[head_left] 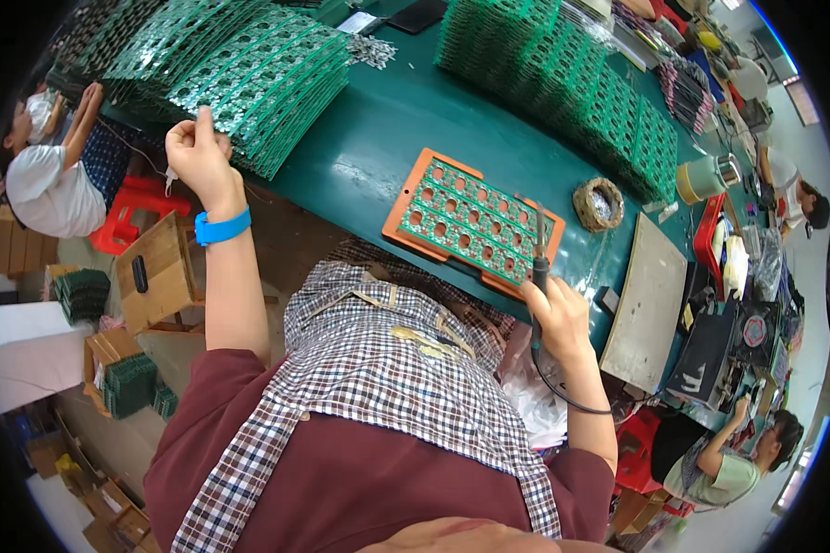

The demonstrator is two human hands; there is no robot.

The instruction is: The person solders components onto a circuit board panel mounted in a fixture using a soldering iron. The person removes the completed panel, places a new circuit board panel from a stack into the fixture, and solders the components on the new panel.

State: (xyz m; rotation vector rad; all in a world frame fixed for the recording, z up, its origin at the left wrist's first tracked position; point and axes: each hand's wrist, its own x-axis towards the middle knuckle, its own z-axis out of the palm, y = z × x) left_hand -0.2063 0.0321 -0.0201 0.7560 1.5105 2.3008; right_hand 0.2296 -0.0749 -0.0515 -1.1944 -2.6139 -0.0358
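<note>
My left hand [203, 164], with a blue band [222, 227] at the wrist, is at the near corner of a leaning stack of green circuit board panels [272, 78]. Its thumb and index finger are pinched together there; what they hold is too small to make out. In my right hand [561, 318] is a soldering iron [539, 264], its tip pointing away over the right end of an orange holder [403, 205]. A green circuit board panel [478, 241] with several round holes lies in this holder. The iron's black cord [551, 385] hangs by my right forearm.
A long stack of green panels [563, 88] stands at the table's far side. Right of the holder sit a round tin [598, 204] and a grey board [646, 304]. Other people [60, 184] work left and right. A wooden stool [161, 272] stands left.
</note>
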